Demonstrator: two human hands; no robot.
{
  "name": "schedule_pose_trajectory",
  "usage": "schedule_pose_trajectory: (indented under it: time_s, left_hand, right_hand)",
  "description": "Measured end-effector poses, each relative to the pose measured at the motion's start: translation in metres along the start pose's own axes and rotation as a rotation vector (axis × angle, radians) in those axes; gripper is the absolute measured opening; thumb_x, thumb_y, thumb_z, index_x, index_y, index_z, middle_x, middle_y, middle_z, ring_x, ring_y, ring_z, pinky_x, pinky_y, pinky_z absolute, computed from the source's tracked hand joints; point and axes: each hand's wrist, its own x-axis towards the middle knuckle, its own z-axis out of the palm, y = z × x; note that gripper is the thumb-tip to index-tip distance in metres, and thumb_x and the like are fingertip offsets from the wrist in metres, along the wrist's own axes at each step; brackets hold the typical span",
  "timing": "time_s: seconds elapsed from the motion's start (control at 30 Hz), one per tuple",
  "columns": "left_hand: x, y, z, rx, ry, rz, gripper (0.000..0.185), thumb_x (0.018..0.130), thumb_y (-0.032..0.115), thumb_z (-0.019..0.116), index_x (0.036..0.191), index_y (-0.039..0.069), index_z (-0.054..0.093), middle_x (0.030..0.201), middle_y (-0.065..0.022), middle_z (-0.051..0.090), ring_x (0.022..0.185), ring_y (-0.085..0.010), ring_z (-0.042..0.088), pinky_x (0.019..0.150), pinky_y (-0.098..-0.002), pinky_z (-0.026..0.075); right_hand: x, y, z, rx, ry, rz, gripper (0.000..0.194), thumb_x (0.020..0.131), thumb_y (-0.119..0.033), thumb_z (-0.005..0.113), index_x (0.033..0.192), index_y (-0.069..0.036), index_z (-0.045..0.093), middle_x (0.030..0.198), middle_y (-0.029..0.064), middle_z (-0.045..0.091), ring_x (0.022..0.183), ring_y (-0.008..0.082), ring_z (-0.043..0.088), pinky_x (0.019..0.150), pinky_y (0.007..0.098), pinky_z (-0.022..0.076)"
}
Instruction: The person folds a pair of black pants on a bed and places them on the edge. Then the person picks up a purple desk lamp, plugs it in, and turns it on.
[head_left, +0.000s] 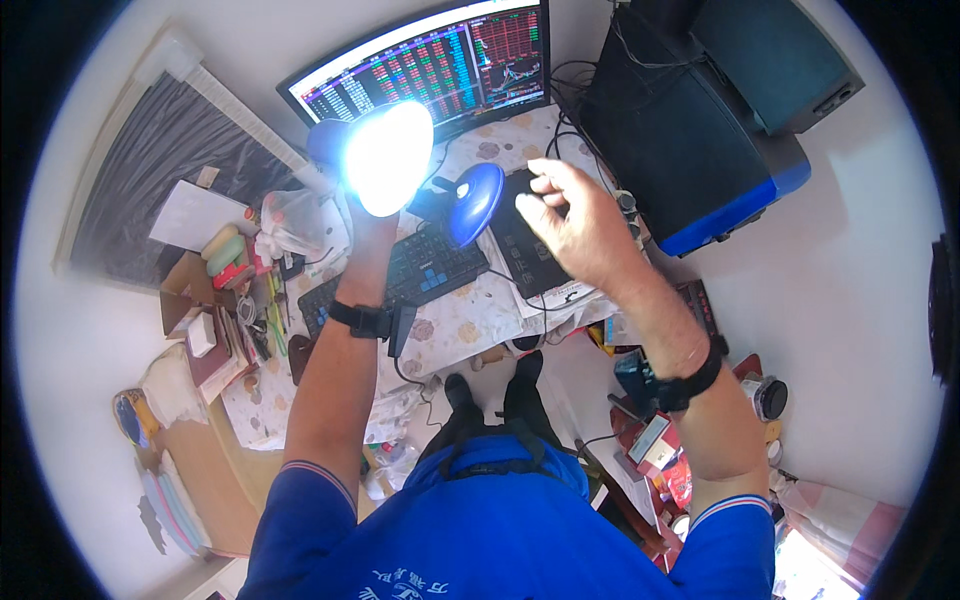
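The lit head of a blue desk lamp (388, 159) glares in front of my left hand (375, 223), and only the heel of that hand shows beneath it. My left hand appears to support the lamp, though its fingers are hidden. To the right of the light, the lamp's round blue base (478, 204) is tipped up at a slant over the desk. My right hand (577, 217) hovers just right of the base, apart from it, its fingers loosely curved and holding nothing. Under that hand lies a flat black case (525, 255) bearing writing.
Behind the lamp stands a lit monitor (450, 67). A black keyboard (427, 262) lies on the flowered tablecloth (450, 334). At the right are a black computer tower (667, 127) and loose cables (559, 139). Boxes and small items crowd the left around an open carton (184, 292).
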Motion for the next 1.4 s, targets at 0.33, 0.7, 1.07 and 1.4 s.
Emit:
schedule_pose_trajectory:
  time_s: [0.33,0.7,1.07,1.4]
  left_hand:
    - [-0.017,-0.018,-0.015,0.232,-0.192,0.037,0.034,0.106,0.016,0.057,0.137,0.001,0.058,0.129,-0.0117,0.065,0.114,-0.0218,0.067,0.098,-0.0372,0.058]
    - [-0.037,0.006,0.049,0.750,-0.121,-0.113,0.029,0.097,0.001,0.067,0.126,0.006,0.066,0.115,-0.0089,0.075,0.103,-0.0183,0.072,0.088,-0.0320,0.057]
    - [-0.033,0.002,0.083,0.923,-0.174,-0.093,0.025,0.098,0.022,0.072,0.109,0.002,0.063,0.088,-0.0191,0.072,0.079,-0.0319,0.073,0.070,-0.0411,0.055]
    - [-0.043,0.005,0.099,1.079,-0.256,-0.230,0.034,0.098,0.032,0.074,0.094,0.002,0.058,0.076,-0.0160,0.064,0.069,-0.0297,0.066,0.065,-0.0437,0.050]
  right_hand:
    - [-0.030,-0.002,0.019,-0.464,0.010,-0.320,0.040,0.086,-0.014,0.076,0.125,-0.006,0.068,0.116,0.0143,0.061,0.112,0.0333,0.057,0.102,0.0438,0.0468]
    - [-0.008,0.035,0.027,-0.142,-0.109,0.280,0.045,0.096,-0.027,0.071,0.135,-0.007,0.064,0.128,0.0203,0.066,0.122,0.0352,0.064,0.106,0.0429,0.0513]
    - [-0.011,0.048,0.029,0.596,-0.177,0.753,0.075,0.094,-0.035,0.065,0.152,0.007,0.042,0.133,0.0255,0.062,0.112,0.0310,0.070,0.086,0.0431,0.0619]
    - [-0.015,0.052,0.031,0.629,-0.215,0.892,0.064,0.084,-0.023,0.086,0.135,-0.006,0.052,0.121,0.0136,0.060,0.110,0.0295,0.069,0.088,0.0535,0.0619]
